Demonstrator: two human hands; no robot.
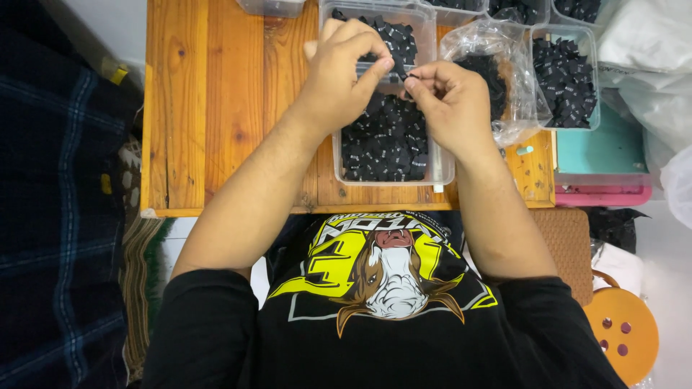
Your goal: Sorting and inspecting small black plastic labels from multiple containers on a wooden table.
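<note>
Wooden table [216,108] bears our clear tubs. Our left hand [339,72] and right hand [450,101] meet, fingertips pinched together on one small black label [398,68], held above the near tub [389,137] of labels. A loose pinch could drop it back among the rest; the plastic bag [497,65] just beside our right hand might get knocked.

The small black piece [401,70] pinched between both hands is mostly covered by the fingers [375,72], too small to make out. The hands hide the middle of the clear tub [389,176]. Behind that tub, the row of clear containers [274,7] is cut off by the top edge. Right of the tub, the orange stool [621,335] runs off the bottom edge.
</note>
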